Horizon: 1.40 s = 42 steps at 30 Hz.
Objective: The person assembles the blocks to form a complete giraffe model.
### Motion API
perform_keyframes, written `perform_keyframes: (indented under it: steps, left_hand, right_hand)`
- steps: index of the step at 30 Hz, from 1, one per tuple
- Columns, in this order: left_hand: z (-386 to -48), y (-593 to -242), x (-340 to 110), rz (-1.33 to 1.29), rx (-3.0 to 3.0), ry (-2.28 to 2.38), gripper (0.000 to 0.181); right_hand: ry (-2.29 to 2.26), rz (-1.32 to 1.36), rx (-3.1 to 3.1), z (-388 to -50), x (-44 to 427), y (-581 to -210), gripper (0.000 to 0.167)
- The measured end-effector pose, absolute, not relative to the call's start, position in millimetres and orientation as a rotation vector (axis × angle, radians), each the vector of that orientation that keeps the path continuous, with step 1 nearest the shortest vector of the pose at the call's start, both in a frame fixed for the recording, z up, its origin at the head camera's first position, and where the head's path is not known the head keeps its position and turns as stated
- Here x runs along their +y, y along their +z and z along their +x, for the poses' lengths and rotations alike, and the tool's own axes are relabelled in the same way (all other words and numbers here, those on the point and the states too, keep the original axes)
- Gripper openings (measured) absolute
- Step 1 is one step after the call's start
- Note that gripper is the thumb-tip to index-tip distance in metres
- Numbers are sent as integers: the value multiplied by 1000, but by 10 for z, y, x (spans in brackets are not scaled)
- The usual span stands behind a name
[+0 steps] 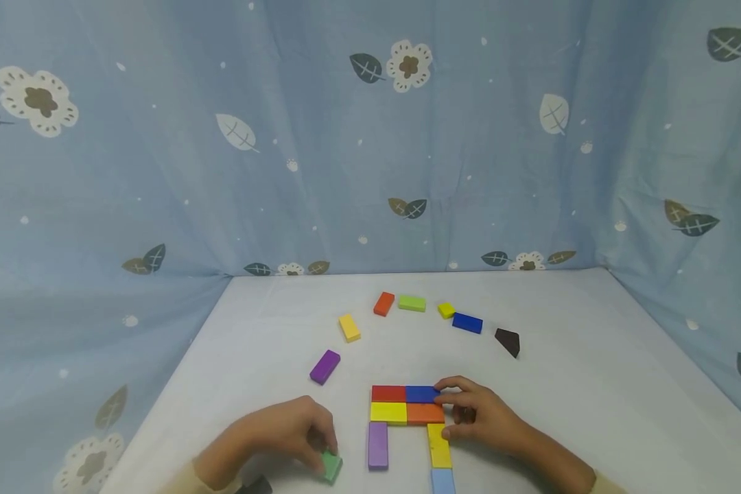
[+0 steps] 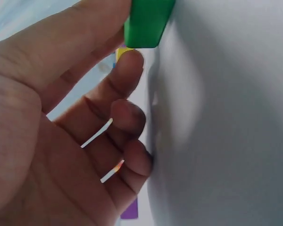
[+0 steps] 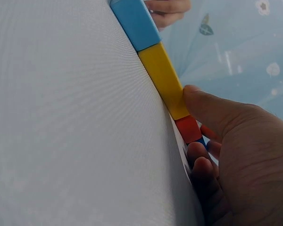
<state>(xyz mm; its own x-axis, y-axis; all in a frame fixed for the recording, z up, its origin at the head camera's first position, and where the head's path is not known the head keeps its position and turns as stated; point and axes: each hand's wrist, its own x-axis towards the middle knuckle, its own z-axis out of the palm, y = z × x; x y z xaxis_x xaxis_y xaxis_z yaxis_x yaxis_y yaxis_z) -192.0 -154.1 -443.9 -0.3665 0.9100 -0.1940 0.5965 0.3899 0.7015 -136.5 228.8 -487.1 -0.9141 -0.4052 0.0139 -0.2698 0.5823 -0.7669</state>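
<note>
Green block (image 1: 331, 466) sat low in the head view, left of the laid-out blocks and apart from them. The left hand (image 1: 293, 432) pinched it between thumb and index finger, other fingers loosely bent beneath the palm; whether it touched the cloth, couldn't tell. The light purple block (image 1: 378, 446) stood nearest on its right, long side running toward the person.

For good handling, I'd judge: keep that pinch light and the green block flat, turn it square before any contact, and come in low from the side—the light purple block looked easy to knock askew.

The right hand (image 1: 481, 418) flanked the layout's right side, fingers spread rather than gripping: thumb against the lower yellow block (image 1: 439, 446), index finger up by the dark blue block (image 1: 420, 394). Gentle, even pressure seemed right; a hard push would probably shift the orange block (image 1: 425, 414) and the row beside it, the red block (image 1: 388, 394) and upper yellow block (image 1: 388, 412).

Edges: light blue block (image 1: 442, 481) ran off the bottom of the head view, so room on the near side couldn't be judged. White tabletop (image 1: 549, 309) showed between the green and light purple blocks—enough for a short sideways slide. Beyond, loose pieces made a wide arc, from the deep purple block (image 1: 325, 367) round to the dark brown piece (image 1: 508, 342), well short of the curtain (image 1: 469, 171).
</note>
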Motion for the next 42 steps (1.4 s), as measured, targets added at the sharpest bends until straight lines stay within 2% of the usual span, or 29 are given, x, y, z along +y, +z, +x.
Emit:
perform_keyframes:
  steps: [12, 20, 23, 42]
  left_hand:
    - [-1825, -4522, -1361, 1524, 2059, 719, 17]
    - [-1731, -4494, -1276, 1536, 2178, 631, 46]
    - [-1701, -4477, -1260, 1537, 2228, 615, 51]
    - [-1649, -4535, -1128, 1459, 2276, 393, 51]
  right_hand:
    - [-1234, -580, 2651, -1370, 2296, -4882, 40]
    - [-1213, -552, 2660, -1357, 2298, -4867, 39]
    - [-1212, -556, 2662, -1359, 2298, -4866, 40]
    - [-1222, -553, 2668, -1351, 2284, -4850, 40]
